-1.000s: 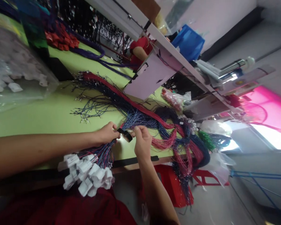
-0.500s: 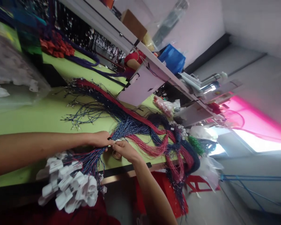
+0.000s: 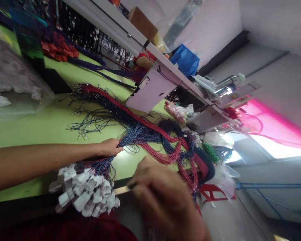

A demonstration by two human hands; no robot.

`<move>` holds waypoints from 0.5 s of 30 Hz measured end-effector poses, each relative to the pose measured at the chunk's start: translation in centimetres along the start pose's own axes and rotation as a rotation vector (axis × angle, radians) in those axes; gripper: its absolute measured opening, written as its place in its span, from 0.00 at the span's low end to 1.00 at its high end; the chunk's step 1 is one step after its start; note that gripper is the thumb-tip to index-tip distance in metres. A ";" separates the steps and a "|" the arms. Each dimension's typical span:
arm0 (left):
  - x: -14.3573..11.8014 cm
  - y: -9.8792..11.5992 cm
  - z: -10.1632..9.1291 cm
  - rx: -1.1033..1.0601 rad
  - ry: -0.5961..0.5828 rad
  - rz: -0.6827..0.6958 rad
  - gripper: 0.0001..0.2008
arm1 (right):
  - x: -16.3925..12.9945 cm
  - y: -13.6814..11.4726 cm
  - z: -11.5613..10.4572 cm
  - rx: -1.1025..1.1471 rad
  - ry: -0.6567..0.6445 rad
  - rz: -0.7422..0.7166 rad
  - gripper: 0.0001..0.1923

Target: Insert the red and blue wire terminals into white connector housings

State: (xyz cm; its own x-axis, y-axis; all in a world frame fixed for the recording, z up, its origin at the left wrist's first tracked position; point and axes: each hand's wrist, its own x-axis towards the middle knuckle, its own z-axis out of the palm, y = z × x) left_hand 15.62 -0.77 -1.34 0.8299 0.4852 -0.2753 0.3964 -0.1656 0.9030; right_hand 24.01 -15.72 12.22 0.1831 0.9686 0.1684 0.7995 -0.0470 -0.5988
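My left hand (image 3: 111, 147) is closed around a bundle of thin blue and red wires (image 3: 136, 135) over the table's front part. A small dark band shows on the bundle by its thumb. Below this hand the wires end in a cluster of white plastic connectors (image 3: 87, 192) hanging at the table edge. Close to the camera and blurred, my right hand (image 3: 163, 194) is apart from the bundle, to its lower right. Its fingers are curled together, and a small dark bit shows at the fingertips; what it is I cannot make out.
More red and blue wires (image 3: 175, 155) lie along the green table (image 3: 52, 124) and hang over its edge. A clear bag of white connectors (image 3: 12, 77) lies at left. Orange-red connectors (image 3: 59, 47) are at the back. Above runs a shelf with a blue bin (image 3: 185, 60); a person's red sleeve shows behind.
My right hand has left the bundle and moved down and right, toward the camera. My left hand keeps its hold on the wires. The white connectors have shifted slightly right.
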 end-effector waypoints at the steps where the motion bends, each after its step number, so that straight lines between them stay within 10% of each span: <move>1: 0.0 0.1 -0.1 0.009 -0.021 -0.011 0.08 | 1.1 -1.0 -1.7 -0.032 0.069 -0.042 0.12; 5: 0.1 0.5 -0.3 0.068 -0.105 -0.058 0.10 | 10.1 -2.0 -7.9 -0.514 0.554 -0.273 0.15; 11: 0.6 1.0 -0.3 0.065 -0.120 -0.113 0.19 | 24.8 1.0 -14.7 -0.816 0.580 -0.104 0.30; 15: 0.6 1.3 -0.7 0.002 -0.136 -0.172 0.19 | 31.3 2.1 -18.0 -0.771 0.520 -0.278 0.17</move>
State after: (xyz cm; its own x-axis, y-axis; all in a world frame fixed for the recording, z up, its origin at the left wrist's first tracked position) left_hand 16.34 -0.15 -0.09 0.7953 0.3860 -0.4675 0.5374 -0.0919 0.8383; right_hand 41.74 10.15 30.30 0.0128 0.7489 0.6626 0.9740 -0.1593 0.1612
